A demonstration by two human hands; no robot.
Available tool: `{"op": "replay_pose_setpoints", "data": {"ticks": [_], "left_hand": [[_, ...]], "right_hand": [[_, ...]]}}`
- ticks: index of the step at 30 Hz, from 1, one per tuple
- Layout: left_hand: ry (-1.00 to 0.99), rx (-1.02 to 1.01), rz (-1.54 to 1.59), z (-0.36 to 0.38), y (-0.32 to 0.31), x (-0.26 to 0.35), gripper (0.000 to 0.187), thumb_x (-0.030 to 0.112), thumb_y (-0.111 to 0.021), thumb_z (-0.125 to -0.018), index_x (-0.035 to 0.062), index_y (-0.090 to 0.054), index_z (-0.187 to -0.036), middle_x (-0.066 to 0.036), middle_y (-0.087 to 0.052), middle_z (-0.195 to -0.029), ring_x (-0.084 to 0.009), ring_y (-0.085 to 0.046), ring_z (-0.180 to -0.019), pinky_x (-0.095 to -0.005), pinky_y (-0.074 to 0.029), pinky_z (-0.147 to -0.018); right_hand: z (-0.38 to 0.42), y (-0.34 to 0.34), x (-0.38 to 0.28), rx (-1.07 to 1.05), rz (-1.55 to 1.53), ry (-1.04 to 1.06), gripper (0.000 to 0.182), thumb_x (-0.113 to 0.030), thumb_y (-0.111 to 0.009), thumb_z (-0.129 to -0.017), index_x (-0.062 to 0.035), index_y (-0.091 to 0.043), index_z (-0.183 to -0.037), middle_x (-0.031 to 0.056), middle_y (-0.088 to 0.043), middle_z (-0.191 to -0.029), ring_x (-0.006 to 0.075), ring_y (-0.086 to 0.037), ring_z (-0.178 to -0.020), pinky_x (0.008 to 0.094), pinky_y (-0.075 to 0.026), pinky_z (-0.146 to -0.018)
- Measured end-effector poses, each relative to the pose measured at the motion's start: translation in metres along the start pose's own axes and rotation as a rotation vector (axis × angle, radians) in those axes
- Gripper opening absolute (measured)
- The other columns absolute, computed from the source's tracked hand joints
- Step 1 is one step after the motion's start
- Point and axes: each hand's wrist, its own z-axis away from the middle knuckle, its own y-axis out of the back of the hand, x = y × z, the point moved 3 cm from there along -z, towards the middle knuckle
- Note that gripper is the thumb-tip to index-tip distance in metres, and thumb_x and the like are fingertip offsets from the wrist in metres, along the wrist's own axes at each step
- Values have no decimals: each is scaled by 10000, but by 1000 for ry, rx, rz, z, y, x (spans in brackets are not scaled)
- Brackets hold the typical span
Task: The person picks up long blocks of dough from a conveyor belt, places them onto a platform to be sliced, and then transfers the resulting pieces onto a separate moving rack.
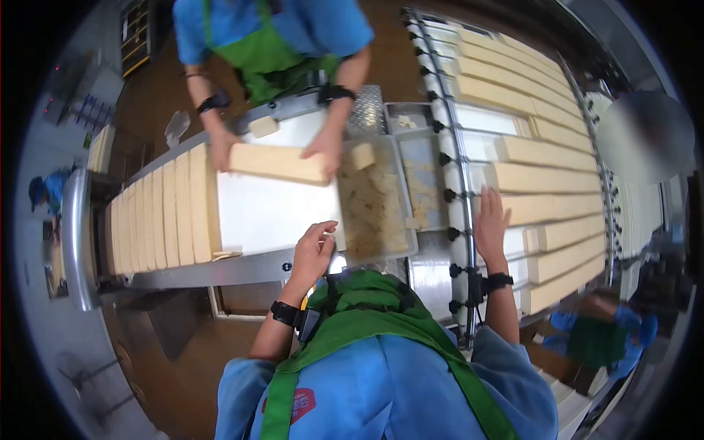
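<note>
My left hand [314,255] is at the near right corner of the white board [268,213], fingers loosely curled and apart, with nothing visible in them. On the right, my right hand [491,226] is open with fingers spread, at the near end of a long cream-coloured block [539,210] on the slatted rack. Across from me, a co-worker's two hands grip another long cream block [277,162] by its ends, over the board. Beside my left hand sits a clear tub [375,220] with cloudy liquid and cream scraps in it.
A row of long cream blocks [165,209] stands at the board's left. More blocks [506,70] lie along the rack [456,150], whose near rail carries black knobs. A metal tray [427,183] with scraps sits between tub and rack. Another person [601,337] is at lower right.
</note>
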Motion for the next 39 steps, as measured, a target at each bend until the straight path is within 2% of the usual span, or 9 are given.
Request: {"op": "replay_pose_setpoints", "data": {"ticks": [4, 7, 9, 10, 12, 15, 23, 37, 39], "left_hand": [[73, 244, 144, 9, 47, -33, 282, 29, -619, -971, 54, -684, -1244, -119, -707, -1108, -199, -697, -868, -318, -574, -770], [173, 553, 191, 35, 91, -75, 291, 34, -614, -971, 28, -668, -1257, -126, -681, -1084, -209, -676, -872, -313, -562, -783], [364, 940, -28, 62, 129, -100, 431, 114, -667, -960, 27, -574, -1371, -156, -565, -1246, -236, -614, -1047, -338, -517, -901], [368, 965, -17, 70, 140, -116, 431, 114, -667, -960, 27, -574, -1371, -156, -565, -1246, -236, -614, -1047, -338, -517, -901], [487, 1192, -329, 85, 162, -139, 593, 132, -706, -922, -18, -449, -1435, -252, -417, -1303, -377, -509, -1163, -425, -447, -1026], [499, 1147, -307, 81, 179, -153, 718, 161, -770, -876, -21, -398, -1462, -297, -334, -1357, -453, -436, -1247, -484, -380, -1098], [499, 951, -227, 52, 210, -133, 780, 146, -831, -798, -45, -439, -1445, -283, -392, -1314, -475, -524, -1183, -489, -481, -1013], [599, 859, -265, 41, 217, -131, 853, 159, -849, -803, -6, -361, -1484, -284, -382, -1316, -505, -537, -1139, -516, -491, -945], [598, 856, -267, 40, 218, -130, 856, 155, -851, -800, -8, -360, -1482, -287, -382, -1318, -506, -536, -1140, -517, -490, -943]], "right_hand": [[-3, 6, -11, 91, -36, -13, 714, -281, -625, -960, -108, -360, -1600, 238, -289, -1651, 395, -221, -1561, 692, -56, -1218], [-29, 33, -93, 194, -51, 131, 699, -213, -622, -957, -84, -366, -1594, 232, -327, -1633, 392, -245, -1556, 630, -59, -1244], [-39, 44, -160, 240, -270, 382, 549, -243, -567, -995, -75, -481, -1511, 227, -476, -1514, 404, -408, -1437, 587, -211, -1209], [-48, 42, -195, 182, -375, 480, 555, -195, -601, -965, -61, -495, -1493, 222, -499, -1490, 396, -421, -1421, 569, -226, -1203], [-75, 33, -276, 63, -532, 657, 524, -139, -645, -928, -34, -540, -1430, 217, -555, -1409, 391, -468, -1353, 532, -286, -1169], [-113, 9, -401, -39, -672, 861, 453, -141, -669, -923, -1, -591, -1347, 217, -611, -1297, 397, -529, -1255, 484, -382, -1097], [-183, -50, -651, -133, -621, 970, 507, -212, -734, -874, 7, -620, -1317, 172, -568, -1237, 350, -507, -1199, 488, -405, -1024], [-194, -73, -725, 65, -313, 918, 413, -289, -755, -847, -35, -659, -1159, 136, -576, -1120, 313, -517, -1109, 485, -368, -926], [-199, -74, -725, -131, -221, 819, 454, -330, -739, -866, -45, -646, -1206, 111, -553, -1187, 284, -495, -1169, 507, -353, -979]]}}
